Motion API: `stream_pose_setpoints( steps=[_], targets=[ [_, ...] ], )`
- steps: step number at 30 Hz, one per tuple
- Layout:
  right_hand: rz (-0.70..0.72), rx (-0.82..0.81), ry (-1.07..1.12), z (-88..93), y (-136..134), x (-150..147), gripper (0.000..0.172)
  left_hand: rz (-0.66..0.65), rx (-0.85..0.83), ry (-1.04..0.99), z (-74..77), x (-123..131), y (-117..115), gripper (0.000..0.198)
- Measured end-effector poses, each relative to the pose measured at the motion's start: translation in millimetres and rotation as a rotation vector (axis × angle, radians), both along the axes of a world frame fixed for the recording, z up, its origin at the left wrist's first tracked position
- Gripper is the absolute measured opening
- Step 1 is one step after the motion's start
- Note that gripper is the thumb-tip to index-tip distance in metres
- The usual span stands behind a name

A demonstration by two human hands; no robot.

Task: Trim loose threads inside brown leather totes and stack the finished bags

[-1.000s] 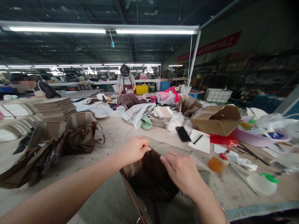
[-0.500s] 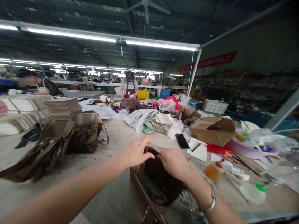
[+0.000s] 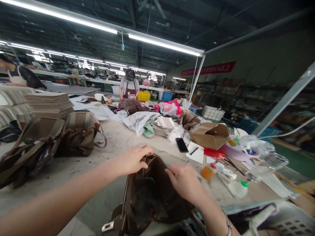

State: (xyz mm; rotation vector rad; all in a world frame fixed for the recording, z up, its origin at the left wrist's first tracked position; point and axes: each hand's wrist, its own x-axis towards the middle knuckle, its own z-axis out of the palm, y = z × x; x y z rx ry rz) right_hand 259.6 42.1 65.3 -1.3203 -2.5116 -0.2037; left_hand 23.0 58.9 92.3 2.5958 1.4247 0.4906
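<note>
A brown handbag stands before me with its mouth open upward, showing a dark inside. A metal clasp plate hangs on a strap at its near left. My left hand pinches the far left rim between thumb and fingers. On the right rim, my right hand is closed with the edge in its fingers; a bracelet circles that wrist. The bag's lower right side is hidden by my right forearm. Further left on the table rest other brown bags.
A phone, a pen on white paper, an orange-filled jar and a green-capped bottle lie to the right. Behind are a cardboard box, plastic bags and stacked sheets. A co-worker stands across the table.
The view has turned, so the table things sit further left. The bag's mouth has spread wider, with my right hand further from my left. The clasp plate has come into sight.
</note>
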Motion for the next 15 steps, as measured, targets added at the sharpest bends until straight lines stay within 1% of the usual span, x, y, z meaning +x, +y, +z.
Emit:
stream_pose_setpoints(
  steps=[3,6,8,11,14,15],
  targets=[
    [-0.008,-0.014,0.018,0.3,1.5,0.2,0.028,0.022,0.041,-0.036,-5.0,17.1,4.2,0.023],
    [-0.012,-0.021,0.042,2.6,2.2,0.3,0.028,0.019,0.046,-0.047,-11.6,25.2,12.6,0.011],
    [-0.02,-0.042,0.074,3.0,2.3,1.8,0.03,0.035,0.058,-0.059,-15.9,26.7,18.1,0.01],
    [-0.024,-0.122,0.16,0.8,5.3,7.8,0.034,0.104,0.087,-0.074,-20.9,28.8,23.8,0.01],
    [-0.07,-0.224,0.267,-3.5,12.6,16.6,0.03,0.168,0.096,-0.061,-22.8,33.7,27.0,0.012],
    [-0.091,-0.252,0.289,-4.5,15.2,19.2,0.036,0.184,0.092,-0.055,-22.8,35.6,27.9,0.012]
  ],
)
